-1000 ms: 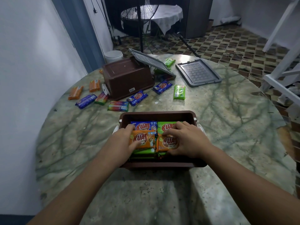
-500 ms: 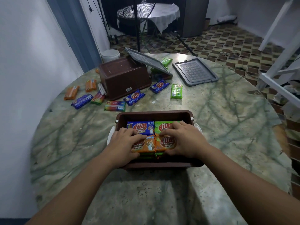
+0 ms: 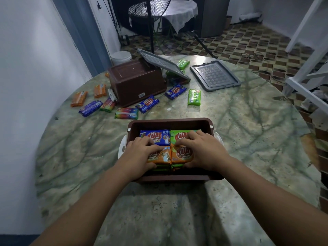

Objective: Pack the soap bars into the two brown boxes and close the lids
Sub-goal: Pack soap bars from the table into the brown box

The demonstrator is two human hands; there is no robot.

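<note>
A brown box (image 3: pixel 170 121) stands open in front of me on the marble table. Its top layer shows a blue soap bar (image 3: pixel 156 137), a green bar (image 3: pixel 179 136) and two orange bars (image 3: pixel 164 156) (image 3: pixel 183 153). My left hand (image 3: pixel 140 153) presses on the left orange bar. On the right orange bar and the green one lies my right hand (image 3: pixel 202 151), fingers spread. A second brown box (image 3: pixel 136 82) is tipped over at the back, its grey lid (image 3: pixel 163 63) ajar. Another grey lid (image 3: pixel 214 75) lies loose.
Several loose bars lie around the tipped box: green (image 3: pixel 194 97), blue (image 3: pixel 175 90) (image 3: pixel 147 104) (image 3: pixel 90 108), rainbow (image 3: pixel 126 113), orange (image 3: pixel 79 98) (image 3: pixel 100 90). A white wall runs along the left. A bucket (image 3: pixel 121 57) and a fan stand beyond the table.
My left hand has lowered its orange bar flat into the box beside the other orange bar. Both hands now press on the top layer.
</note>
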